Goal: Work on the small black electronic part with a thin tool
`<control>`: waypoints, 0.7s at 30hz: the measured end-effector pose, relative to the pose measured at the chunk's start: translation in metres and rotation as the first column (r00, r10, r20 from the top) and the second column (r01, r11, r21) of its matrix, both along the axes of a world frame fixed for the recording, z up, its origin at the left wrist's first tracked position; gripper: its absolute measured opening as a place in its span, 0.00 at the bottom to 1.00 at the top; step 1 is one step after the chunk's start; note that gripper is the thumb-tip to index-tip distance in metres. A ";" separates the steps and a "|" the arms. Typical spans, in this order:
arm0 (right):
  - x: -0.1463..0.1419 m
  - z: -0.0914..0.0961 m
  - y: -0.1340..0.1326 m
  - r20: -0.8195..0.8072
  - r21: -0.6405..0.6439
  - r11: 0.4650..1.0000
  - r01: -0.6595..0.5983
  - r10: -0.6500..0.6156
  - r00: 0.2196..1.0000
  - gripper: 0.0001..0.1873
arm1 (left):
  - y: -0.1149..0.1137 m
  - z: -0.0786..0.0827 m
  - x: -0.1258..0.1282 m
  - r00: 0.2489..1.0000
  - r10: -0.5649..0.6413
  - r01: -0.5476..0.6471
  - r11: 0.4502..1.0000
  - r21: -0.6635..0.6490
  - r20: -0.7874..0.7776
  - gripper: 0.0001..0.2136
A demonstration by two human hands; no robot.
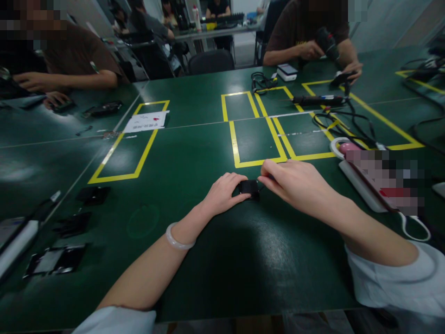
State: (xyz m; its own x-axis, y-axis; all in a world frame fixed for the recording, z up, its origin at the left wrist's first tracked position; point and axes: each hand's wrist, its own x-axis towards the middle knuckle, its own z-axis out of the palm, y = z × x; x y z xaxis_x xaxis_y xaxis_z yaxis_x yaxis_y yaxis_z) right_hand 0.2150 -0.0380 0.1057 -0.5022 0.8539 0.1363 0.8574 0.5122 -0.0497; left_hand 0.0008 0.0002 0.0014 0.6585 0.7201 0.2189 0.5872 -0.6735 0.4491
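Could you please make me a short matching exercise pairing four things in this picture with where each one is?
Column one
1. Bracelet
2. White paper sheet
3. Small black part
4. White box with a dark top

Column two
A. Beside a bunched black cable, towards the table's far side
B. Between the thumb and fingers of the left hand
C. Around the left wrist
D. Lying across a yellow tape outline, on the left

Right pairs: 1-C, 2-D, 3-B, 4-A.
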 end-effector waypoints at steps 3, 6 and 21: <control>0.002 -0.002 0.001 -0.021 0.002 1.000 -0.007 0.007 1.000 0.09 | 0.000 0.001 0.000 1.000 0.000 0.000 1.000 0.008 0.004 0.18; 0.002 -0.002 0.000 -0.041 -0.003 1.000 -0.018 0.017 0.999 0.08 | 0.000 0.001 0.001 1.000 -0.005 0.005 1.000 0.015 0.001 0.18; 0.000 -0.001 0.000 -0.042 0.015 1.000 -0.004 0.005 0.999 0.10 | -0.001 0.001 0.000 1.000 -0.003 0.003 1.000 0.021 0.010 0.18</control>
